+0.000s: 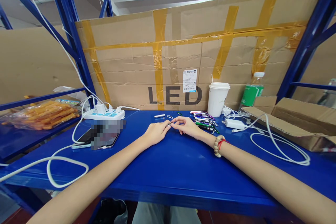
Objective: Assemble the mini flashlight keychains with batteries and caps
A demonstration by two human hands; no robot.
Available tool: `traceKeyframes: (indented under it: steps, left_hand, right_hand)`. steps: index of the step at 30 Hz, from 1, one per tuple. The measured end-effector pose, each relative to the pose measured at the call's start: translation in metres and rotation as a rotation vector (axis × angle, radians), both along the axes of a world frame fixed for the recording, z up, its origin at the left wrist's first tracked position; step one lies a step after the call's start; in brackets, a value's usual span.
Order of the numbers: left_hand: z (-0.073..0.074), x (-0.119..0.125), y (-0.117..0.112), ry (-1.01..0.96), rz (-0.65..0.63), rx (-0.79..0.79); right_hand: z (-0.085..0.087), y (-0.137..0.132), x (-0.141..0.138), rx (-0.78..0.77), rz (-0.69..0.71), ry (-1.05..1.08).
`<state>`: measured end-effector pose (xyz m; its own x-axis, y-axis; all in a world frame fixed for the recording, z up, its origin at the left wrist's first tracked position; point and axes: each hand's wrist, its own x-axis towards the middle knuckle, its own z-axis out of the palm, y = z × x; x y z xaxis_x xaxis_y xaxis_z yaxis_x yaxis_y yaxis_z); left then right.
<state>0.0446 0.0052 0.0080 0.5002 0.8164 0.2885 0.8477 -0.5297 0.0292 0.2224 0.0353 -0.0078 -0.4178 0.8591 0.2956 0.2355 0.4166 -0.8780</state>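
My left hand (156, 132) and my right hand (187, 126) rest on the blue table (168, 168), fingertips meeting at its middle. Both pinch a small silvery object (169, 124) between them; it is too small to name. A bead bracelet with a red cord (219, 145) is on my right wrist. Just right of my right hand lies a pile of several small coloured pen-like sticks (203, 119). Beyond my hands lie a small silver cylinder (159, 116) and a little ring (169, 116).
A white paper cup (218, 99) and a green bottle (252, 92) stand against the taped cardboard wall. A white charger with its cable (275, 140) and an open cardboard box (294, 119) are on the right. A power strip (105, 113), a phone (101, 136) and white cords lie left.
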Motion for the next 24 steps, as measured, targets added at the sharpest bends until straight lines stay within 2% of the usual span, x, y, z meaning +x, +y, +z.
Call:
traceKeyframes:
  steps: [12,24]
  left_hand:
    - [-0.0033,-0.0018,0.0028,-0.023,-0.02,-0.005]
    - [-0.0037,-0.0036,0.0031,-0.077,-0.077,-0.034]
  right_hand:
    - [-0.0006,0.0011,-0.0004,-0.061,-0.001,0.048]
    - [-0.0019,0.0018,0.0001,-0.049,0.012,0.047]
